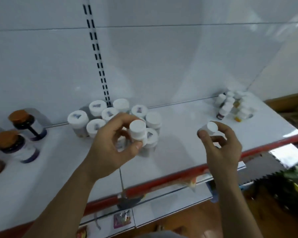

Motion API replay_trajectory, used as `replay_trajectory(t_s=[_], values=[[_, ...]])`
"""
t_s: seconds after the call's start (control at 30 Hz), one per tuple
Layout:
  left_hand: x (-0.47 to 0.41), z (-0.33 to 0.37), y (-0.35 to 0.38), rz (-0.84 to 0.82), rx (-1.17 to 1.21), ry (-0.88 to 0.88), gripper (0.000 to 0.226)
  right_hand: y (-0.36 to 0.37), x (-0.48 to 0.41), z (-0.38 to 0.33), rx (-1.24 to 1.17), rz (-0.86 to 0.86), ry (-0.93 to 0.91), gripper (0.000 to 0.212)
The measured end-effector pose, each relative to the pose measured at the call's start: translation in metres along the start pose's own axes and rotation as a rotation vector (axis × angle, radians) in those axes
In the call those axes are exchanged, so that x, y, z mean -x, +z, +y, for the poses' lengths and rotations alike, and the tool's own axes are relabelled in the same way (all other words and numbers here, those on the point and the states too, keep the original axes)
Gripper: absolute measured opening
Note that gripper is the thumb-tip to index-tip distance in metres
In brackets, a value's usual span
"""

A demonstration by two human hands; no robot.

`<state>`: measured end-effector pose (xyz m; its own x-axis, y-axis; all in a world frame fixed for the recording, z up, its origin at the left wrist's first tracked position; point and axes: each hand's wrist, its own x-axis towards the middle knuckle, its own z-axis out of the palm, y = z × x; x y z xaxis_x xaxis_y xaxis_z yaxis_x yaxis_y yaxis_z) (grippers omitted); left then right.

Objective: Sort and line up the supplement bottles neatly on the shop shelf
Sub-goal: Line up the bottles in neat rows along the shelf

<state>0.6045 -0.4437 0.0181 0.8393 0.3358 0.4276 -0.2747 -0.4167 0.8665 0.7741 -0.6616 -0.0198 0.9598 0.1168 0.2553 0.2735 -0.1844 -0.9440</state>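
My left hand [110,145] grips a white-capped bottle [137,130] at the front of a cluster of several white-capped bottles [100,115] near the middle of the white shelf [179,152]. Some caps in the cluster carry a dark sticker. My right hand [220,148] holds a smaller white bottle [212,128] above the shelf, to the right of the cluster, with thumb and fingers curled round it. Another group of small white bottles [236,107] stands at the shelf's far right, near the back.
Dark bottles with orange caps [22,124] stand at the left end of the shelf. The shelf has a red front edge [162,182] and a white back panel with a slotted upright [96,54]. A lower shelf and wooden floor lie below.
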Motion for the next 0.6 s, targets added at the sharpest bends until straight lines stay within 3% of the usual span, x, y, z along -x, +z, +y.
replay_trajectory(t_s=[0.17, 0.4, 0.6], values=[[-0.060, -0.007, 0.101, -0.092, -0.023, -0.096, 0.032, -0.065, -0.072, 0.051, 0.179, 0.104, 0.035, 0.034], [-0.108, -0.022, 0.196, -0.186, -0.237, -0.243, 0.028, -0.110, -0.155, 0.094, 0.451, -0.004, 0.091, 0.045], [-0.160, -0.057, 0.258, -0.259, -0.387, -0.300, 0.024, -0.110, -0.150, 0.105, 0.387, -0.023, 0.165, 0.060]])
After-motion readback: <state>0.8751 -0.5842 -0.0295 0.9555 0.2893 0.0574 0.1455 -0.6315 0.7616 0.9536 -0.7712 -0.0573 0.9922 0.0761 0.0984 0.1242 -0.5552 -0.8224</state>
